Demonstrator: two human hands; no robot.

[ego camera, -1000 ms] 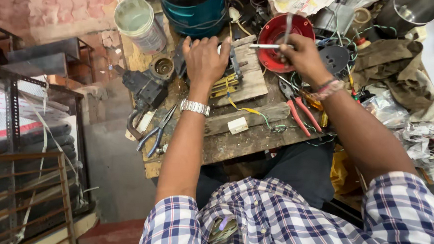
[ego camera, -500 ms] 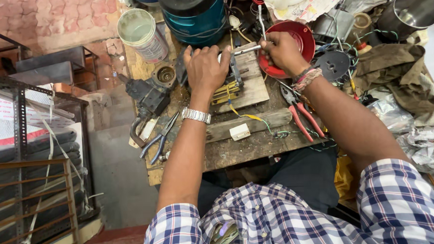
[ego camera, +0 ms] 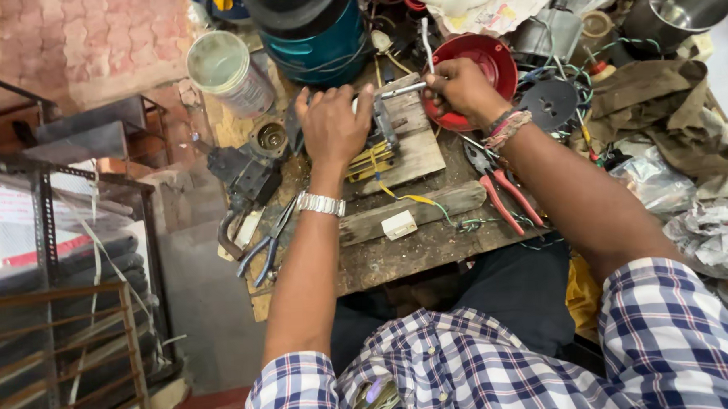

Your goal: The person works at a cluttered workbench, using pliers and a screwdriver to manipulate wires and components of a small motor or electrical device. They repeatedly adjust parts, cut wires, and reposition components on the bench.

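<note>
Pressing left hand (ego camera: 333, 125) fingers flat on metal part (ego camera: 383, 127); right hand (ego camera: 461, 88) fingers clamped on metal rod (ego camera: 403, 89).

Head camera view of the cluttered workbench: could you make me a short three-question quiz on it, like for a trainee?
1. True or false: the right hand holds a metal rod-like tool.
2. What does the left hand press on? A) the red-handled pliers B) the small device with yellow wires on the wooden board C) the steel pot
3. What colour is the bowl behind the right hand?

Key: 1 true; 2 B; 3 red.
</note>
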